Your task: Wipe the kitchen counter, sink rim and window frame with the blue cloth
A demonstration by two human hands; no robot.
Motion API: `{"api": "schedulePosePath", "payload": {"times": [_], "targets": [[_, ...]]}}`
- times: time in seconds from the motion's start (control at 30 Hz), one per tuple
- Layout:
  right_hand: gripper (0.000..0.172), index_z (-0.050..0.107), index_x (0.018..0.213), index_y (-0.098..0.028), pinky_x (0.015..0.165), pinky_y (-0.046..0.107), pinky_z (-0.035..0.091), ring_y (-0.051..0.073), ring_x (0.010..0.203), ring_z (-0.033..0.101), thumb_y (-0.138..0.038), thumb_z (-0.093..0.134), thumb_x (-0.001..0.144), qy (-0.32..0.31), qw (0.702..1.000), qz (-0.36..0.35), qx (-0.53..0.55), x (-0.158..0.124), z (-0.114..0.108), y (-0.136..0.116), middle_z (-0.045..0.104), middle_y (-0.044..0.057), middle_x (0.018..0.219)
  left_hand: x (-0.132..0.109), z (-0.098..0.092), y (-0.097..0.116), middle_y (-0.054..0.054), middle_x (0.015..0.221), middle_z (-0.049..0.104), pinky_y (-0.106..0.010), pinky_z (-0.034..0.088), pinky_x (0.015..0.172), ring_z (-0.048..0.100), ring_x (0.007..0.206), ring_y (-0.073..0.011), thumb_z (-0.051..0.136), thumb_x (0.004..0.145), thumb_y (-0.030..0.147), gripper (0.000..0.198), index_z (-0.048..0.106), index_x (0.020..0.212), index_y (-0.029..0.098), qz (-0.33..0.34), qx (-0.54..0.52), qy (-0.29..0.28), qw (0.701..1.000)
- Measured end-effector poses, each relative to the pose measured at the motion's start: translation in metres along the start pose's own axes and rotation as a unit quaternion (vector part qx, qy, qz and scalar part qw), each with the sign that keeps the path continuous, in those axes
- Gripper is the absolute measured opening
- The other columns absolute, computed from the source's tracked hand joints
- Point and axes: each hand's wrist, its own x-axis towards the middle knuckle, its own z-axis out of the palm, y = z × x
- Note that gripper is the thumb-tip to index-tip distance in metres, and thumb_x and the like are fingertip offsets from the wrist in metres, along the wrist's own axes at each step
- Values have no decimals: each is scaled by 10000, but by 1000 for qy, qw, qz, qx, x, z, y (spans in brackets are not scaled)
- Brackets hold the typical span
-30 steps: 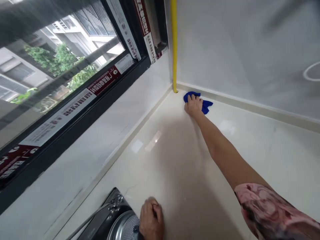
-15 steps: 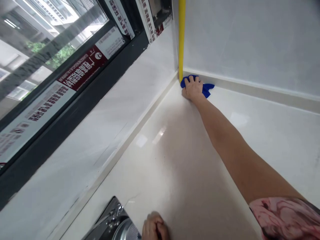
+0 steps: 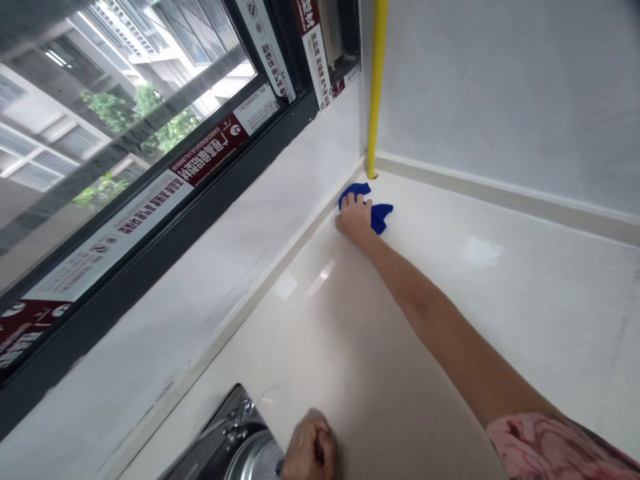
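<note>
My right hand (image 3: 354,219) presses a crumpled blue microfibre cloth (image 3: 381,217) onto the pale polished stone countertop (image 3: 450,347), close to the corner where the window sill meets the wall. The cloth shows on both sides of the hand, and my fingers curl over it. A pink patterned sleeve (image 3: 553,450) covers the upper part of that arm. At the bottom edge of the view, my left hand (image 3: 314,448) rests in a fist on the counter, right next to a dark metal appliance with a perforated steel disc (image 3: 255,460).
A yellow pipe (image 3: 377,87) runs up the corner to the counter. A raised lip borders the counter along the pale tiled wall (image 3: 500,87) and the sill. Above the sill stands a dark-framed window (image 3: 125,113) with red-and-white labels (image 3: 210,150).
My right hand and the cloth have slid left along the counter, away from the foot of the yellow pipe and toward the sill. The view has shifted slightly; my left hand stays near the appliance.
</note>
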Motion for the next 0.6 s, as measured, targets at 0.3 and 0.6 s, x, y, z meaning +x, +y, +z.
{"api": "schedulePosePath", "payload": {"times": [0.3, 0.6], "targets": [[556, 663, 1441, -182, 1061, 520, 451, 376, 1293, 519, -425, 630, 942, -65, 958, -272, 55, -149, 14, -110, 613, 147, 1531, 8, -6, 4, 32, 714, 662, -231, 479, 610, 632, 584, -123, 481, 1034, 214, 244, 643, 852, 226, 30, 37, 4, 999], [430, 757, 1324, -414, 1071, 536, 475, 333, 1270, 616, -394, 599, 925, -118, 821, -508, 232, -298, 37, -140, 708, 34, 1427, 11, -8, 11, 9, 674, 644, -261, 464, 600, 636, 595, -151, 501, 1011, 189, 249, 645, 810, 220, 50, 50, 28, 997]]}}
